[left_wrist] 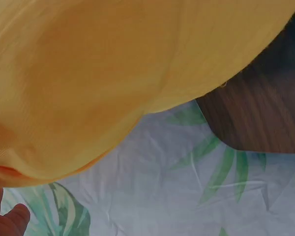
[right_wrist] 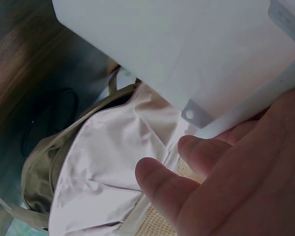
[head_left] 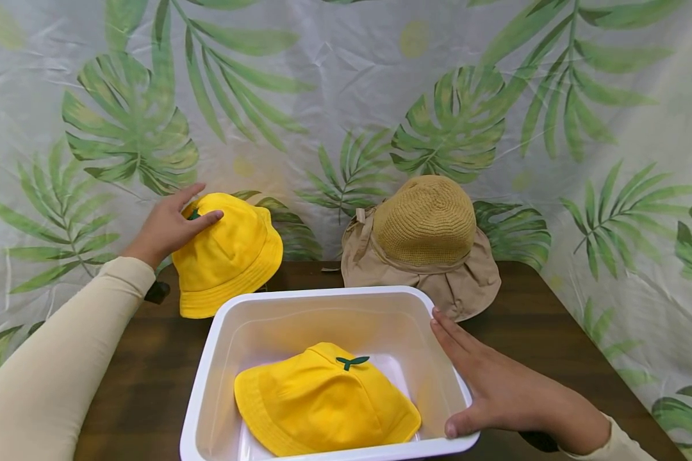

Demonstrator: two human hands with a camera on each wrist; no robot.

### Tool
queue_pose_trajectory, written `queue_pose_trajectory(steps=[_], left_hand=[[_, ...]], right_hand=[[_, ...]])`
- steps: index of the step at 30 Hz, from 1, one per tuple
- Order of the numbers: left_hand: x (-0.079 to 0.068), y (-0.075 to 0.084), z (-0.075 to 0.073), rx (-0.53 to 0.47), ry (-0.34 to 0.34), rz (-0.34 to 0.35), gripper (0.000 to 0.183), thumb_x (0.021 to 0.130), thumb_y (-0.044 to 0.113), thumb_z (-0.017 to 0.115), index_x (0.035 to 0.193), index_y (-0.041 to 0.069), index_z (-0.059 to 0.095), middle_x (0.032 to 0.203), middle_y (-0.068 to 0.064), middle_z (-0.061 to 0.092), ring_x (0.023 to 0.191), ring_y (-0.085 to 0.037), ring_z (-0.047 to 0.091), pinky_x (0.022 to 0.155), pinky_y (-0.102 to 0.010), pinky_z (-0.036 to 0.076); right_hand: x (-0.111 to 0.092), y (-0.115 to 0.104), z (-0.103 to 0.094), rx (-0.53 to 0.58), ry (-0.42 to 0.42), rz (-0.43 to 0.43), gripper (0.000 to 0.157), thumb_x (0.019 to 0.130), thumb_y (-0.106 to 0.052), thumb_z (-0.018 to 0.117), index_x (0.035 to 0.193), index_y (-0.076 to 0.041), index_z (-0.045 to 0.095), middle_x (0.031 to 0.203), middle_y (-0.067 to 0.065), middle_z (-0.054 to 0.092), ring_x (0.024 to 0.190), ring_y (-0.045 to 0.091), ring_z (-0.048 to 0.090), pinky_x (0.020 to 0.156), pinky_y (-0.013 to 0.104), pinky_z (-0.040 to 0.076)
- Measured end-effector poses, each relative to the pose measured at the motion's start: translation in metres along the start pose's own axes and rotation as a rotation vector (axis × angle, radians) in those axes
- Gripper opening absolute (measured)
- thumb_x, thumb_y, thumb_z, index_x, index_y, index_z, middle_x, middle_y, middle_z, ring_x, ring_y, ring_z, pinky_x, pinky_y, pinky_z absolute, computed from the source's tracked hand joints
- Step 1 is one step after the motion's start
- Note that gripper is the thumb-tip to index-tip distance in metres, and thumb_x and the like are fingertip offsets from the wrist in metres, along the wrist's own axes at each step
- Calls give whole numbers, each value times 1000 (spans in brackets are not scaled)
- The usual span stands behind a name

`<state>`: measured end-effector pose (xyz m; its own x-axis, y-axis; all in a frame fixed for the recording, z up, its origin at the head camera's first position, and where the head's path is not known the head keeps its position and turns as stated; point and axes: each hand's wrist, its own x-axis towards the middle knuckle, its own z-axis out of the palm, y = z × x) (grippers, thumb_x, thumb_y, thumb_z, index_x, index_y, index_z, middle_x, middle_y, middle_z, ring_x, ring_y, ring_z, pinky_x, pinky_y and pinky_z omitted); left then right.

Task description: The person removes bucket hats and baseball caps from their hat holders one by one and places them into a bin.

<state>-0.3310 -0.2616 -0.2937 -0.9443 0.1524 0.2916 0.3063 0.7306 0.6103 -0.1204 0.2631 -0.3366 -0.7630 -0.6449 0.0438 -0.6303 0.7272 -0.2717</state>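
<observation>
My left hand [head_left: 175, 221] holds a yellow bucket hat [head_left: 227, 253] by its crown, with the thumb across the front and the fingers behind. A bit of green shows at the crown beside the thumb. In the left wrist view the yellow hat [left_wrist: 103, 64] fills the upper part, its brim hanging past the table corner. A second yellow hat [head_left: 323, 403], with a green sprout on top, lies inside a white plastic tub [head_left: 329, 292]. Spread along the tub's right rim, my right hand [head_left: 496, 378] rests with its thumb at the near corner and fingertips at the far one.
Behind the tub's far right corner stands a woven straw hat [head_left: 429, 221] with a wide beige cloth brim. Everything sits on a dark wooden table [head_left: 553, 320]. A leaf-patterned cloth [head_left: 346, 96] hangs close behind the table's far edge.
</observation>
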Motion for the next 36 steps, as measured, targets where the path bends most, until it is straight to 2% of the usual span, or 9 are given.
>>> queue_pose_trajectory(steps=[9, 20, 28, 36], left_hand=[[-1, -3, 10, -116, 28, 6, 78, 81, 53, 61, 146, 22, 28, 149, -4, 26, 136, -28, 20, 106, -50, 21], [-2, -4, 12, -119, 61, 6, 72, 83, 50, 60, 143, 18, 36, 146, -8, 33, 132, -30, 28, 102, -50, 27], [-2, -3, 15, -149, 61, -35, 75, 82, 54, 57, 143, 18, 35, 144, -11, 34, 129, -32, 33, 99, -51, 32], [-3, -1, 15, -147, 63, -62, 71, 83, 57, 54, 142, 21, 38, 145, -9, 34, 129, -33, 33, 97, -52, 35]], right_hand=[[0, 1, 2, 16, -5, 9, 121, 63, -68, 67, 149, -13, 2, 155, 5, -5, 138, 24, 13, 94, 52, 38], [1, 1, 2, 3, 0, 3, 121, 64, -67, 67, 149, -11, 2, 154, 7, -5, 138, 24, 15, 93, 50, 39], [1, 2, 2, -22, 13, -9, 120, 64, -67, 66, 149, -10, 4, 154, 8, -3, 137, 25, 16, 92, 50, 41], [1, 1, 2, 0, 12, -12, 122, 63, -68, 67, 149, -10, 3, 154, 8, -5, 138, 24, 15, 93, 50, 40]])
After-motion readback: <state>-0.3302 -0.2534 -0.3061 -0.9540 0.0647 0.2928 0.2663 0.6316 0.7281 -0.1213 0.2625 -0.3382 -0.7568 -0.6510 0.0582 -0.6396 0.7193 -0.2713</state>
